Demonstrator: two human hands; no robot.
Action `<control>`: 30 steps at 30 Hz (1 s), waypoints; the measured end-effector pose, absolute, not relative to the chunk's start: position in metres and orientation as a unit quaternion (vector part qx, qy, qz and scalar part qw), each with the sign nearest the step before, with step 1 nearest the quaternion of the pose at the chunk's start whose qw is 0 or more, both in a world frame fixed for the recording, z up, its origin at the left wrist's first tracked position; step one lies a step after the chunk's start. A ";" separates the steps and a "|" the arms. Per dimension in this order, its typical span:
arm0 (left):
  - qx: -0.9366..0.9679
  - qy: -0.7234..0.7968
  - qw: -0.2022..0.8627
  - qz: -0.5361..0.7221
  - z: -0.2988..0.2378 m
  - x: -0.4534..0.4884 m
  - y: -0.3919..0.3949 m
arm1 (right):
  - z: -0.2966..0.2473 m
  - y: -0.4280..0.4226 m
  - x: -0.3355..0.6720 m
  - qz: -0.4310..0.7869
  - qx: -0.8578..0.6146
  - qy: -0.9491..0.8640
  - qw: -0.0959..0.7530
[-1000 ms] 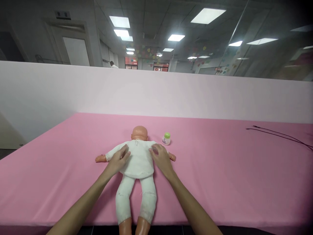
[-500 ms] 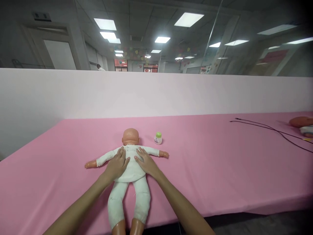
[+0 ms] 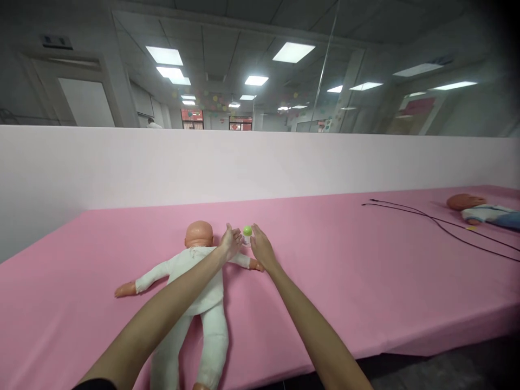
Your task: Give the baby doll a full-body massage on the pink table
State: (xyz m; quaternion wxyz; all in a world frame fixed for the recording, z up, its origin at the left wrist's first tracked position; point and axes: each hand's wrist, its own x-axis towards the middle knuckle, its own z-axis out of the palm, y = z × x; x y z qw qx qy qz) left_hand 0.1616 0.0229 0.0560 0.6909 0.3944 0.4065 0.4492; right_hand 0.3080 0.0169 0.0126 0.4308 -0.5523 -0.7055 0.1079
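"What are your fingers doing?"

"On my left hand [image 3: 229, 242] they are spread, on my right hand [image 3: 262, 248] close together. They pinch nothing."

"And the jar?"

"The green-capped jar [image 3: 247, 234] stands between them, not lifted. Under my left arm lies the cloth doll [image 3: 209, 292] on the pink desk [image 3: 345, 281]. Far to the right lies another doll [image 3: 479, 210]."

You get bright ceiling panels [image 3: 164, 55] overhead, dim corners, bowed wide-angle edges, faint shadows on pink desk [image 3: 345, 281].
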 end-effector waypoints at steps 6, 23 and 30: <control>0.374 0.410 0.702 0.446 0.051 0.172 0.043 | -0.012 0.031 0.324 0.137 -0.520 -0.753 0.380; 0.389 0.252 0.715 0.523 0.086 0.107 -0.081 | 0.048 -0.083 0.192 0.245 -0.441 -0.694 0.514; 0.408 0.211 0.743 0.487 0.074 0.073 -0.106 | 0.051 -0.075 0.164 0.240 -0.435 -0.703 0.509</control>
